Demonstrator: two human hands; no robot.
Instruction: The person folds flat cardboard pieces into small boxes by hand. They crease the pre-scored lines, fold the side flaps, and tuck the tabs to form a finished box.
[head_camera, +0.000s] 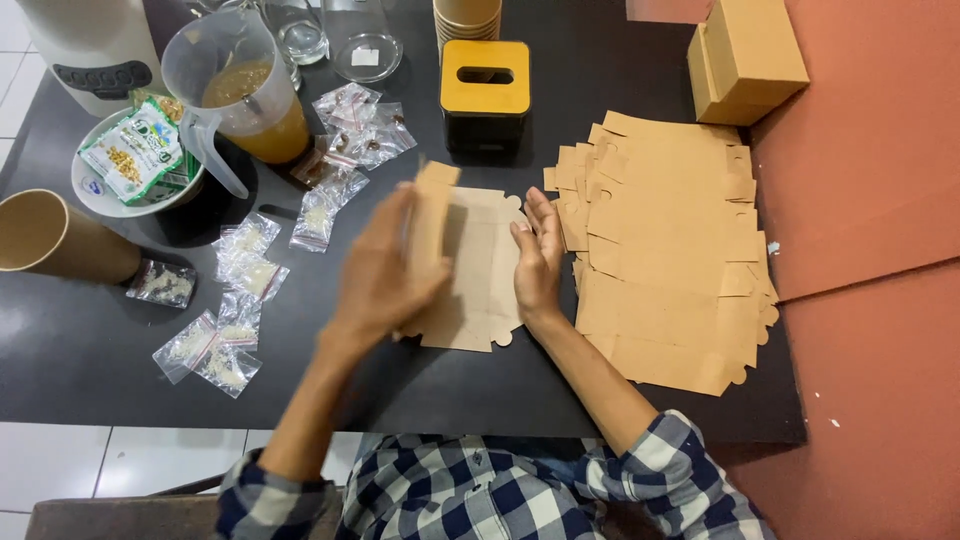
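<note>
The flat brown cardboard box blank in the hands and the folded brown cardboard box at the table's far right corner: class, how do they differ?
The flat brown cardboard box blank lies unfolded, one flap bent up; the folded brown cardboard box is fully assembled and closed. The blank is held by the left hand and right hand; the box stands untouched. Both are plain brown card.
</note>
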